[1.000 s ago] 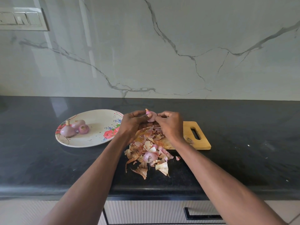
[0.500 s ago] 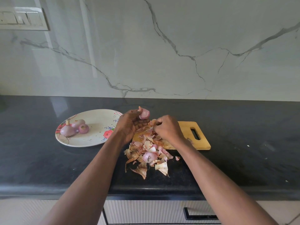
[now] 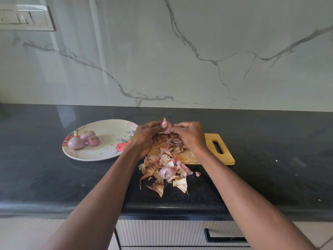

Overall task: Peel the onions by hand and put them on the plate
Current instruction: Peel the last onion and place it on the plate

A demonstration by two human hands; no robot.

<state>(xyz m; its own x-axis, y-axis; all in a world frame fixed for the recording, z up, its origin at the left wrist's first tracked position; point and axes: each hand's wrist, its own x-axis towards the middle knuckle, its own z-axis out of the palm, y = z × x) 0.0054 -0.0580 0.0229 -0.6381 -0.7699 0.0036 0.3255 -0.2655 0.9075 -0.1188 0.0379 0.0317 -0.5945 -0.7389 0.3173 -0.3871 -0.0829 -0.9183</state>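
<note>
Onion (image 3: 166, 127) in hand sits just above the far edge of the wooden cutting board (image 3: 223, 156), tip upward, cradled in the curled fingers of the left hand (image 3: 146, 137) while the right hand (image 3: 189, 136) pinches at its right side with bent fingertips. The step in hand looks like stripping a last layer of skin; it would go best if the left hand holds firm near the base and the right pulls the loose edge down and away, so the flake drops onto the peel pile (image 3: 164, 170) and not onto the plate. Its exposed surface is smooth, glossy and pale pink, tapering to a dry point. The peels are thin, papery, curled shards in tan and pink, spilling from the board onto the dark speckled countertop (image 3: 54, 177), with 1 pinkish bulb (image 3: 166, 172) among them. On the oval floral plate (image 3: 111, 130), at the left, lie 3 peeled onions (image 3: 83, 140), touching each other.
</note>
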